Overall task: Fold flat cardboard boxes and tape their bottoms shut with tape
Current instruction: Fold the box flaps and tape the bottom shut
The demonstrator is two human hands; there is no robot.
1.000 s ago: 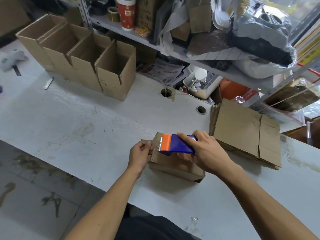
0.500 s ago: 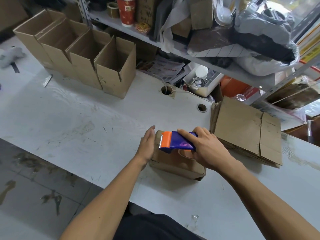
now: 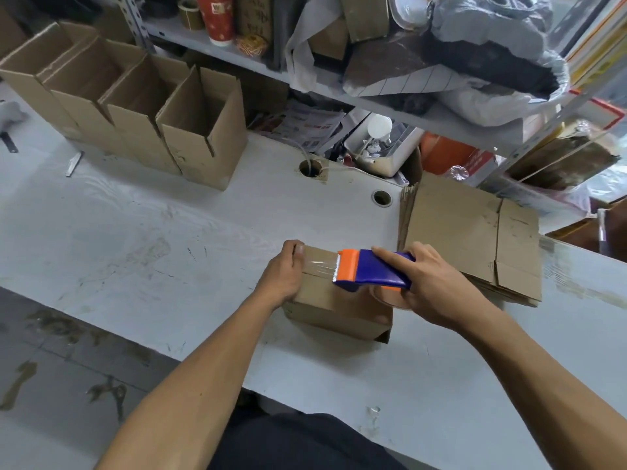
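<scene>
My left hand (image 3: pixel 283 276) curls over the left end of the box (image 3: pixel 334 301) on the table (image 3: pixel 169 239), thumb pressing clear tape (image 3: pixel 319 264). My right hand (image 3: pixel 429 283) grips the dispenser (image 3: pixel 368 270) on top.

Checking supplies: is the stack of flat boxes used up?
No, a stack of flat boxes lies beside the right hand.
</scene>
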